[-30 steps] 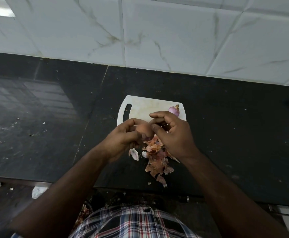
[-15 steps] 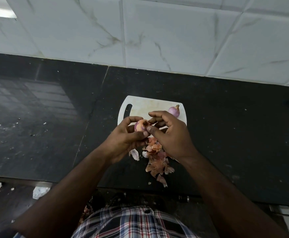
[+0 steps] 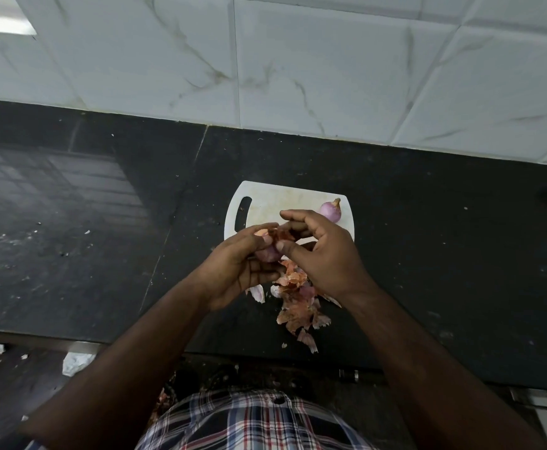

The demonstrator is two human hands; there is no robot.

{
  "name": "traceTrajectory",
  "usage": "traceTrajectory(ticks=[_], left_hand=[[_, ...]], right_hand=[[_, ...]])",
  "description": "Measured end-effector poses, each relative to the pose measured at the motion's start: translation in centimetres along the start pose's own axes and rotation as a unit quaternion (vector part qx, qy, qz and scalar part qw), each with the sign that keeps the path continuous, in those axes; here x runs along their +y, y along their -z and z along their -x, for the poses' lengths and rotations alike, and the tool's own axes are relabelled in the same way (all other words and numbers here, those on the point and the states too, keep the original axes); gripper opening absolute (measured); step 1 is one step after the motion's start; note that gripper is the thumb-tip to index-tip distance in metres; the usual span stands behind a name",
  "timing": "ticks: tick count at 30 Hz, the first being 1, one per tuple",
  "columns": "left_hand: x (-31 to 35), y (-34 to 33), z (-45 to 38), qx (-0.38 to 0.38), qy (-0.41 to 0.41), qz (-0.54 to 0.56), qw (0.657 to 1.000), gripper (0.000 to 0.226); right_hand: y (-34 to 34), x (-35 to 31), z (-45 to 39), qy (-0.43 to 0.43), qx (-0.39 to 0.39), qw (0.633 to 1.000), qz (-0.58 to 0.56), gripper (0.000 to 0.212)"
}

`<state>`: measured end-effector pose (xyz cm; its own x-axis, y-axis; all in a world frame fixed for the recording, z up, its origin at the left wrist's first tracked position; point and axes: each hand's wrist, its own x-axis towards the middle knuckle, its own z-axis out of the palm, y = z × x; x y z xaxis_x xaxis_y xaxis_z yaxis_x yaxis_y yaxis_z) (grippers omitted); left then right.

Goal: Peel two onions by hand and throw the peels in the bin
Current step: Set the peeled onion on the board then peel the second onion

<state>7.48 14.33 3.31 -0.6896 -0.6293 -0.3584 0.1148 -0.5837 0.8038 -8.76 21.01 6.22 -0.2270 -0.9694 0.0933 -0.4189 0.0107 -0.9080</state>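
Peeling now: we hold a small pink onion with papery orange skin [image 3: 267,251] up over the near edge of the white plastic chopping board with a handle slot [image 3: 267,203].
Left hand: our left hand [image 3: 239,271] has its fingers curled round the onion, so it sits snug in our grip.
Right hand: our right hand [image 3: 322,251] pinches a loose flake of dry skin at the top of the onion with thumb and fingertip; the other fingers bend loosely.
Done so far: a small round purple onion with a dry stalk [image 3: 330,211] lies on the far right corner of the board. We think it is already peeled, because it looks smooth.
Peels: a heap of thin orange and pink onion peels [image 3: 298,300] lies on the shiny black stone counter [image 3: 444,254], just under our hands.
Left to do: we think the onion in hand is partly peeled. Skin clings on top.
Bin: we cannot see a bin. All the peels have yet to go in it.
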Motion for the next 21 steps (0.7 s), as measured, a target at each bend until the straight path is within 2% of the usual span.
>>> traceTrajectory(ticks=[4, 10, 16, 21], left_hand=[[-0.39, 0.14, 0.09, 0.026, -0.027, -0.008, 0.999, 0.053], [0.16, 0.10, 0.35, 0.011, -0.028, -0.058, 0.998, 0.024], [0.41, 0.36, 0.43, -0.009, -0.017, -0.043, 0.999, 0.034], [-0.22, 0.15, 0.25, 0.027, -0.042, -0.044, 0.998, 0.060]], right_hand=[[-0.19, -0.07, -0.09, -0.004, 0.023, 1.000, -0.002, 0.032], [-0.10, -0.30, -0.22, 0.011, 0.032, 0.999, 0.015, 0.029], [-0.21, -0.18, -0.12, -0.019, 0.006, 1.000, -0.008, 0.037], [-0.39, -0.11, -0.22, -0.036, 0.037, 0.999, -0.013, 0.034]])
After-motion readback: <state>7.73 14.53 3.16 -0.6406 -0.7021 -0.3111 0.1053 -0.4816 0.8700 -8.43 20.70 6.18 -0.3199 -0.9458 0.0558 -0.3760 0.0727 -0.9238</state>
